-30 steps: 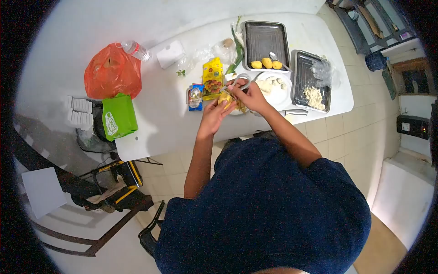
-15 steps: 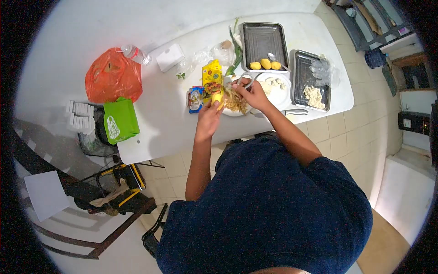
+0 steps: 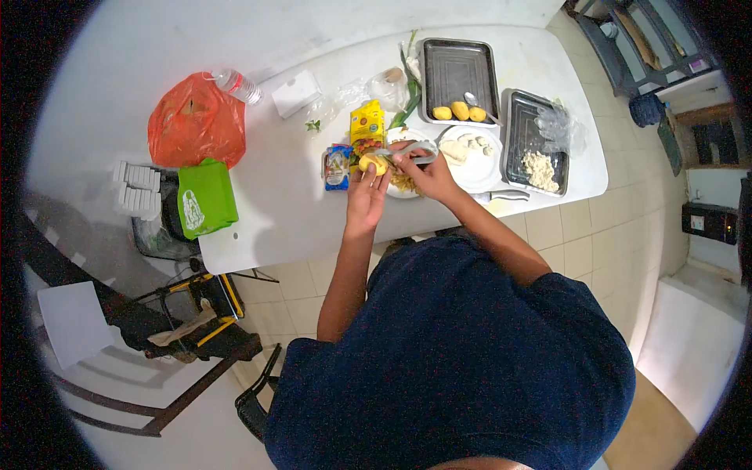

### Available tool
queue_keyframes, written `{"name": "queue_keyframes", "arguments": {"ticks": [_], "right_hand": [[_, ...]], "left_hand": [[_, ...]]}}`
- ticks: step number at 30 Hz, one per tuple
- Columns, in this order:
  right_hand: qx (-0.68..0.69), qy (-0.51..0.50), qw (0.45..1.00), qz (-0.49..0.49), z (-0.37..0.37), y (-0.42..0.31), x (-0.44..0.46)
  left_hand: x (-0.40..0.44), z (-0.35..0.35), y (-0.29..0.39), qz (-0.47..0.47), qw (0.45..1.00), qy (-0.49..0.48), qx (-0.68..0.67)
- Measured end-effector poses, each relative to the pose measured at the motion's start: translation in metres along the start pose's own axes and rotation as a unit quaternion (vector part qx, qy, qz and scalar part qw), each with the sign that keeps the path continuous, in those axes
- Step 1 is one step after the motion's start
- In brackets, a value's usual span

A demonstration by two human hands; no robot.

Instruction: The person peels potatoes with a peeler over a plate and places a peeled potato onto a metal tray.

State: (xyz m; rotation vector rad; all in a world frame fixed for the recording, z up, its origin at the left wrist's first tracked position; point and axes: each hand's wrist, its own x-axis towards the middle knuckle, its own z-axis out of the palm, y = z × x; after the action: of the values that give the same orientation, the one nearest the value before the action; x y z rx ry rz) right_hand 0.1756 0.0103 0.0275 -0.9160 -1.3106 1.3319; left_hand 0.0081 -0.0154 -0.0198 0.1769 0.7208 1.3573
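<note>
My left hand [image 3: 366, 194] holds a yellow peeled potato [image 3: 374, 164] in its fingertips, in front of a yellow packet [image 3: 366, 124] and a blue packet [image 3: 337, 168]. Closed around a grey-white peeler [image 3: 424, 150], my right hand [image 3: 429, 174] has the tool's end close to the potato; whether they touch is unclear. Below the hands, a white plate [image 3: 397, 135] bears a heap of peelings [image 3: 403, 182]. To the right, another white plate [image 3: 475, 180] holds pale pieces of food.
Three yellow potatoes [image 3: 460, 111] and a spoon lie in a black tray [image 3: 460, 47]. A second tray [image 3: 515, 125] holds crumbled pale food and a plastic bag. A knife [image 3: 509, 195] lies near the table edge. Orange bag [image 3: 196, 121], green bag [image 3: 207, 199] and bottle [image 3: 238, 87] are left.
The potato in my left hand was lowered and tilted away from the peeler half a second ago; now it is raised and turned, with the peeler back beside it.
</note>
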Motion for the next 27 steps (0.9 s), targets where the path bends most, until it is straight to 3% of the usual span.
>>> {"name": "queue_keyframes", "arguments": {"ticks": [8, 14, 19, 27], "right_hand": [[0.002, -0.008, 1.0, 0.018, 0.001, -0.006, 0.001], [-0.045, -0.009, 0.999, -0.012, -0.004, -0.016, 0.003], [-0.083, -0.042, 0.996, 0.01, -0.012, -0.035, 0.003], [-0.102, -0.049, 0.993, -0.045, -0.014, -0.037, 0.003]], "left_hand": [[-0.003, 0.021, -0.008, 0.117, 0.991, 0.014, 0.056], [-0.008, 0.035, 0.0, 0.093, 0.995, 0.038, 0.021], [-0.003, 0.032, -0.002, 0.097, 0.994, 0.044, 0.037], [-0.006, 0.036, -0.003, 0.108, 0.989, 0.067, 0.076]]}}
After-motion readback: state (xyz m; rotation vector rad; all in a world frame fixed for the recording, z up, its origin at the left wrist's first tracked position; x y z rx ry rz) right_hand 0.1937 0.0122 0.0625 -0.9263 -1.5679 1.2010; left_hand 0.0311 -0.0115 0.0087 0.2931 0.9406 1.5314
